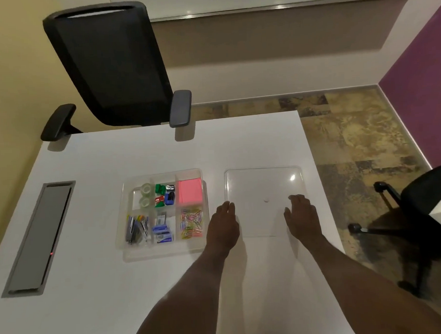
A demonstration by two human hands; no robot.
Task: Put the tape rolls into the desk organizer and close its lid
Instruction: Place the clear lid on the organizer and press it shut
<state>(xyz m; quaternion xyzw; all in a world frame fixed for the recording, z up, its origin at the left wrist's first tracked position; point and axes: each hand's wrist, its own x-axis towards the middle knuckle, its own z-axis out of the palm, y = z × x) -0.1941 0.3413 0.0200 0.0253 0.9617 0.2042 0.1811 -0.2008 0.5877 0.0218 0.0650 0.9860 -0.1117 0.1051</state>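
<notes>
The clear desk organizer (165,252) sits open on the white desk, left of centre. Two clear tape rolls (145,195) lie in its far-left compartment, one behind the other. The clear flat lid (262,180) lies on the desk to the right of the organizer. My left hand (222,225) rests at the lid's near-left edge, fingers together and flat. My right hand (302,214) lies on the lid's near-right part, fingers slightly apart. Whether either hand grips the lid, I cannot tell.
Other compartments hold pink sticky notes (190,191), coloured paper clips (191,222), staplers (136,228), staple boxes and small sharpeners. A grey cable hatch (39,238) is set into the desk at left. A black office chair (111,63) stands behind the desk, another (426,209) at right.
</notes>
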